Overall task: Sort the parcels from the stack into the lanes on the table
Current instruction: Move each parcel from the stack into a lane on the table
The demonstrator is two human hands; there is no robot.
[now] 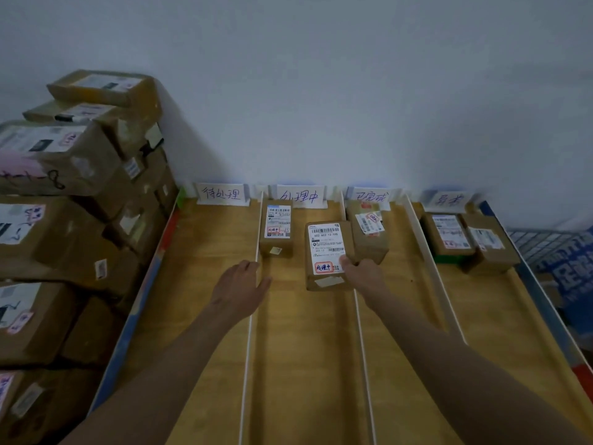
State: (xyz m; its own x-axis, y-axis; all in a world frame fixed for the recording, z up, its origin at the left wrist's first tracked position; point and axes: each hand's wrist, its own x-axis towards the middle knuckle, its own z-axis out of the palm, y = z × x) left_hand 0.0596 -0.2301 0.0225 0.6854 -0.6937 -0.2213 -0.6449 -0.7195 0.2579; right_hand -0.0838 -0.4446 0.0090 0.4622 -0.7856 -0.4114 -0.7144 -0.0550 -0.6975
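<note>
— Gripping what, near the middle of the surface [205,316]?
— The right hand [361,273] curls round a parcel [324,252] at its near right corner, probably placing it in the second lane, matching its red stamp. The left hand [239,285] hovers open, holding nothing.
— Farther back?
— The lane labels [300,196] along the far edge; the stack [73,194] stands off the left edge.

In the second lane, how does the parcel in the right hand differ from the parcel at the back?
The held parcel is gripped by the right hand and looks larger; the back parcel lies untouched against the lane's left divider. The held parcel sits nearer the person. Both are brown boxes with white labels and a red stamp.
</note>
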